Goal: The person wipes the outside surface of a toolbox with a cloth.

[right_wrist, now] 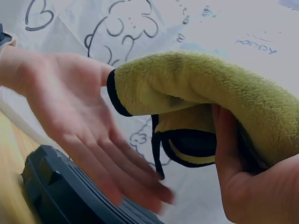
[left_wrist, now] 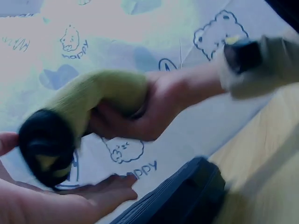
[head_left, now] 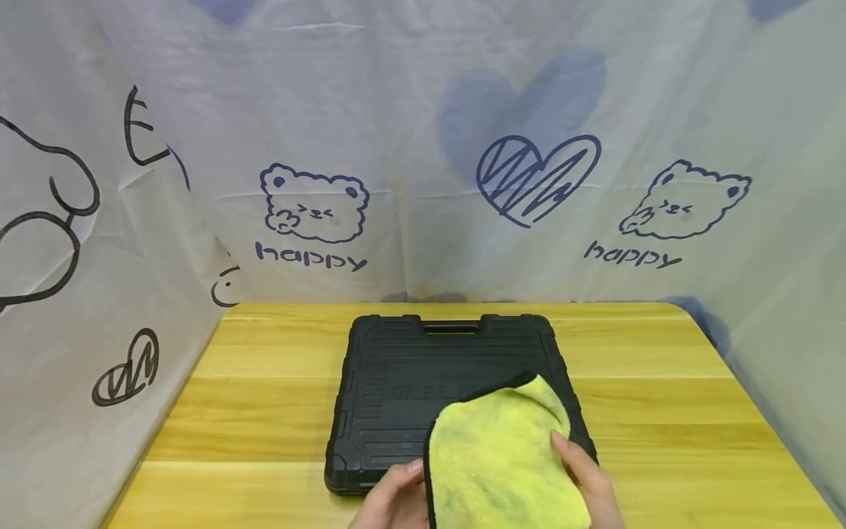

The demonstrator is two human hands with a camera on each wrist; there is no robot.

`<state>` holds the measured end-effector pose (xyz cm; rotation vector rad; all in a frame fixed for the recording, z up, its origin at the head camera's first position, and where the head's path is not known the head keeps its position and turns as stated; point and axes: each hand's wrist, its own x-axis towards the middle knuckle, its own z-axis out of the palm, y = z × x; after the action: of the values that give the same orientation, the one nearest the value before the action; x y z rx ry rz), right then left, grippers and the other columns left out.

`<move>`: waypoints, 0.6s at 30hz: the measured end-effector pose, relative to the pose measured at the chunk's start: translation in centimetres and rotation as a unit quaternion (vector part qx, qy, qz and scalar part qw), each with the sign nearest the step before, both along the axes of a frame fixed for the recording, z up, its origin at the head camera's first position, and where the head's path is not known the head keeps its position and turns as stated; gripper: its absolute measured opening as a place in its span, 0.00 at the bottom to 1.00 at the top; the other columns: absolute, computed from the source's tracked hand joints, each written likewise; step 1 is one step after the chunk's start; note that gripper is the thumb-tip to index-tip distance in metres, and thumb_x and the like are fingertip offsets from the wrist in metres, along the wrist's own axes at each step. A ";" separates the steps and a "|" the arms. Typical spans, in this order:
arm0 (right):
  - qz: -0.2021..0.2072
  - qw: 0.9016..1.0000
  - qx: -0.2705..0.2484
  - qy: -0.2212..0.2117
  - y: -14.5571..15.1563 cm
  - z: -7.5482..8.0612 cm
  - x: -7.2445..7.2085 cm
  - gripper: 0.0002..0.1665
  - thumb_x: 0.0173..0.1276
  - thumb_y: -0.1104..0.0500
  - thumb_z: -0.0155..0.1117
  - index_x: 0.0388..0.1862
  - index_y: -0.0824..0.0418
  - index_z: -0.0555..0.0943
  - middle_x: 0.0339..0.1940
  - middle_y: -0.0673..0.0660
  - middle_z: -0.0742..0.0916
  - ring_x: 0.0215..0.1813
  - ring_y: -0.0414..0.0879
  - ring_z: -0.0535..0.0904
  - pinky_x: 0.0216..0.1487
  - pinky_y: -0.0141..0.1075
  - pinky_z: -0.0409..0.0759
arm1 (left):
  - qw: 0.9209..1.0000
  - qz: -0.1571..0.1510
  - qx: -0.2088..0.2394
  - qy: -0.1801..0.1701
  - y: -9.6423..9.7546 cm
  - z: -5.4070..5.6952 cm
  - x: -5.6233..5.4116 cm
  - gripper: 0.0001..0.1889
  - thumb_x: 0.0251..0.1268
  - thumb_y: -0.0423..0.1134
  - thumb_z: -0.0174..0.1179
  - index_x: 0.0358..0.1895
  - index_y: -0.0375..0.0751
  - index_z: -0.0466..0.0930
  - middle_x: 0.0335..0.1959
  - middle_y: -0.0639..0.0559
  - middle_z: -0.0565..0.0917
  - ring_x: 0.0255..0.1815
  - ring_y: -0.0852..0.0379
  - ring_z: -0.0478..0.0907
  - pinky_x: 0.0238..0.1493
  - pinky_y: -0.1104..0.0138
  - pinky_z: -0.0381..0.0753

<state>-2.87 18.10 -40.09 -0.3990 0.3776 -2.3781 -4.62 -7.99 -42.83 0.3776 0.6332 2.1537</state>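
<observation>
A yellow plush cloth (head_left: pixel 502 455) with black edging is held up over the near part of a black hard plastic case (head_left: pixel 396 353). My right hand (head_left: pixel 588 485) grips the cloth at its right side; in the right wrist view the thumb and fingers close on its folded layers. My left hand (head_left: pixel 393 499) is at the cloth's left edge. In the right wrist view this left hand (right_wrist: pixel 84 116) has its palm turned up and fingers extended, with the thumb by the black edging. The cloth (left_wrist: pixel 98 91) hangs bent between both hands.
The case lies flat on a wooden table (head_left: pixel 661 441), its handle (head_left: pixel 451 328) toward the back edge. Light fabric (head_left: pixel 410 110) printed with bears and hearts hangs behind the table and along both sides.
</observation>
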 end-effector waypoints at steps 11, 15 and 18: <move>-0.129 0.948 0.290 -0.006 -2.3 0.3 -1.0 0.32 0.83 0.54 0.41 0.76 0.60 0.42 0.58 0.55 0.74 0.60 0.45 0.75 0.64 0.39 0.73 | 0.997 0.077 0.004 0.028 0.0 -0.5 0.7 0.18 0.82 0.49 0.32 0.63 0.44 0.61 0.52 0.52 0.79 0.53 0.61 0.79 0.60 0.65 0.75; -0.116 0.946 0.302 -0.022 -2.2 -0.3 -0.9 0.37 0.82 0.55 0.44 0.78 0.60 0.39 0.61 0.56 0.74 0.62 0.47 0.75 0.65 0.41 0.71 | 0.988 0.100 -0.111 0.025 -0.3 -0.3 0.6 0.22 0.81 0.47 0.38 0.67 0.41 0.45 0.52 0.50 0.74 0.53 0.58 0.80 0.60 0.62 0.76; -0.133 0.939 0.317 -0.015 -1.9 -0.8 -0.9 0.27 0.81 0.56 0.43 0.74 0.60 0.54 0.57 0.55 0.78 0.58 0.47 0.79 0.62 0.40 0.75 | 0.980 0.103 -0.168 0.016 -0.3 -0.1 0.4 0.25 0.80 0.45 0.42 0.69 0.36 0.49 0.50 0.50 0.76 0.52 0.57 0.81 0.59 0.61 0.77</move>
<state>-3.78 16.20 -40.87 -0.0075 1.2019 -2.3434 -4.17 -8.33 -42.95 0.1697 1.0749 2.1833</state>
